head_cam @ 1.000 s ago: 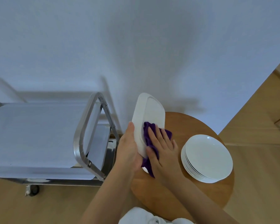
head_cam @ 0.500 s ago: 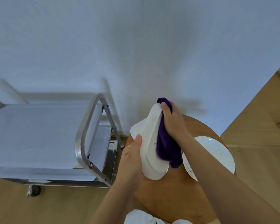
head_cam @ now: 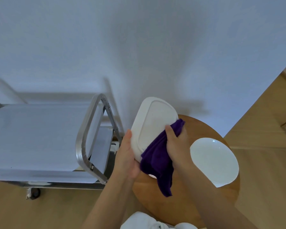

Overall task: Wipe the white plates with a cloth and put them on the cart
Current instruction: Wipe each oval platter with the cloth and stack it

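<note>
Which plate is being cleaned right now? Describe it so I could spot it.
Find the round wooden table beside the metal cart. Above its left edge, the left hand holds a rounded-rectangular white plate against a purple cloth. The stacked plates are round.

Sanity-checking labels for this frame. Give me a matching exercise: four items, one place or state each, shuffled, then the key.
Items:
1. rectangular plate
2. purple cloth
3. stack of round plates
4. cart

States:
A. resting on the round wooden table
B. pressed on the plate by the right hand
C. no plates seen on its top shelf
D. held tilted by the left hand

Pairs: 1-D, 2-B, 3-A, 4-C
</note>
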Demonstrator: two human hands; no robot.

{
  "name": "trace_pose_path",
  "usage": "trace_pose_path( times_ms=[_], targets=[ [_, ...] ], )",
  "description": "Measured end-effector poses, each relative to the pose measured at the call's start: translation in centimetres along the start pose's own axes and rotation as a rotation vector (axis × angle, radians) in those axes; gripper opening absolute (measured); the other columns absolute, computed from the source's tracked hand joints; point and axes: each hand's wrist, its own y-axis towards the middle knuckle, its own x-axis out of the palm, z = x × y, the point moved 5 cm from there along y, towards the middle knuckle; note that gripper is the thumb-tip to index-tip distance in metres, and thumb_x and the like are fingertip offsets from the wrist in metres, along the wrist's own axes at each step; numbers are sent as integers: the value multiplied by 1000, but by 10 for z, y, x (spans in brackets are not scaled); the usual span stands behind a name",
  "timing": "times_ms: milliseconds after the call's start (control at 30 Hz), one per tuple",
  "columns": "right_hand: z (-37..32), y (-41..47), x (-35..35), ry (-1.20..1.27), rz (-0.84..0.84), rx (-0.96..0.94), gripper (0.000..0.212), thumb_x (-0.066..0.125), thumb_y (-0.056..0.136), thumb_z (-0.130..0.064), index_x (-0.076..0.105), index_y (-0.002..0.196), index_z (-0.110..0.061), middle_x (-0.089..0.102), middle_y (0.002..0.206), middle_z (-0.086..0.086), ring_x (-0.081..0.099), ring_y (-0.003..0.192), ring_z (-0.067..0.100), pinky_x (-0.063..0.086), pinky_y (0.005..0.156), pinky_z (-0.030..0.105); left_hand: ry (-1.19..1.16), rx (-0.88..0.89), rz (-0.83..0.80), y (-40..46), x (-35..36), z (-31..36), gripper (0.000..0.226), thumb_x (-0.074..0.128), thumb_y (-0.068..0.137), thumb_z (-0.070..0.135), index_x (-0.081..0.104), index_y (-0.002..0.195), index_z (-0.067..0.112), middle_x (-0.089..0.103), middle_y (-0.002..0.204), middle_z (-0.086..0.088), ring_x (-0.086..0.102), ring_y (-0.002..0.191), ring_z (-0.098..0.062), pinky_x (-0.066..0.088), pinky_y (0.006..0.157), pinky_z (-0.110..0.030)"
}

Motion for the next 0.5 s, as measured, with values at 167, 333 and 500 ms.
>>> trace_pose_path(
  times_ms=[167,333,500],
  targets=[
    [4,-8,-14,130,80,18,16,65,83,-39,55,86,-27,64,72,-10,63,70,7,48,59,22,305,-23,111,6,-24,1,35,49,95,41,61,112,13,73,102,-7,72,88,-23,58,68,-35],
    [-13,-29,-10,-227,1,-416,21,68,84,-27,49,88,-36,58,79,-18,57,74,-7,42,61,4,549,18,97,4,-19,11,38,56,88,50,51,121,30,58,111,-4,57,103,-27,50,75,-41],
    [-4,-65,20,-848,-188,-1096,42,79,68,-11,51,98,-15,66,70,-3,63,58,9,42,50,8,74,-269,-150,1,4,19,80,67,63,63,58,121,9,68,112,-21,68,96,-40,49,86,-56]
  ],
)
